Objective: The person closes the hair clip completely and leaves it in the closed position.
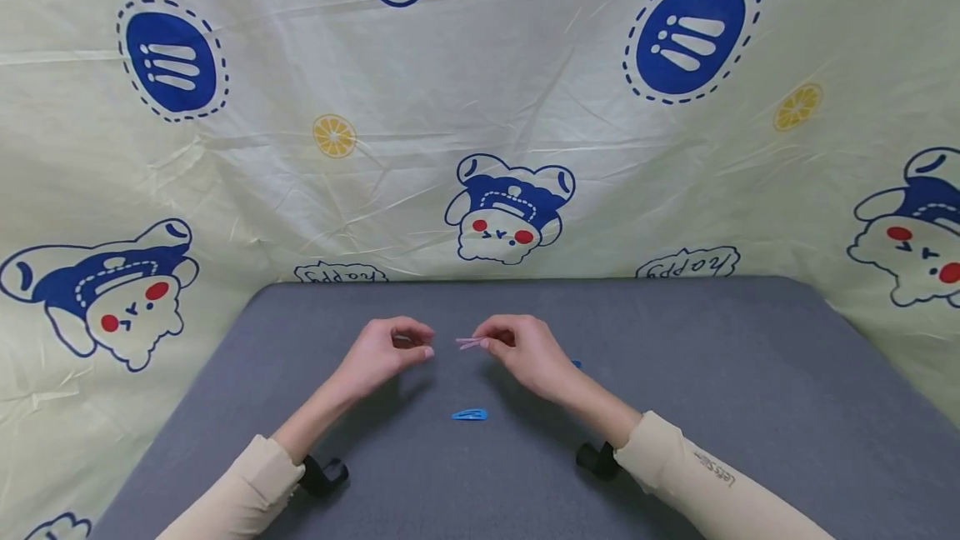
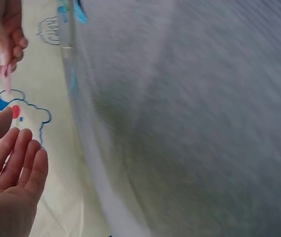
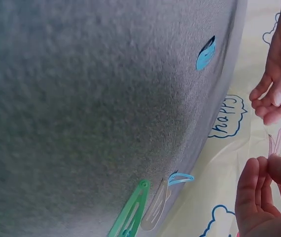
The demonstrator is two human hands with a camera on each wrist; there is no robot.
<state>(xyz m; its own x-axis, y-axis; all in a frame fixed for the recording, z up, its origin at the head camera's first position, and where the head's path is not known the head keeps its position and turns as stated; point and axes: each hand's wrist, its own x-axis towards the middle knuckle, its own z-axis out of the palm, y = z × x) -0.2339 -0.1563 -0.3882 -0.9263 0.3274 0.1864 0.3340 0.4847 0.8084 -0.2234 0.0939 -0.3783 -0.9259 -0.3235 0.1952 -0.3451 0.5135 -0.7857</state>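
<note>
A slim pink snap hair clip (image 1: 468, 343) is pinched between the thumb and fingers of my right hand (image 1: 528, 352), above the table. In the right wrist view, the clip's two thin prongs (image 3: 277, 143) stand apart. Facing it from the left, my left hand (image 1: 390, 348) holds nothing; a gap separates its thumb from its loosely bent fingers (image 2: 32, 170). On the table below and between both hands lies a blue hair clip (image 1: 469, 415). Part of another blue clip (image 1: 576, 363) shows behind my right wrist.
Past the right hand, the right wrist view shows a green hair clip (image 3: 143, 186), a pale clip (image 3: 155, 210) and a blue clip (image 3: 181, 178) lying together. Dark grey cloth covers the table (image 1: 712, 373). A printed pale curtain (image 1: 420, 215) hangs behind its far edge.
</note>
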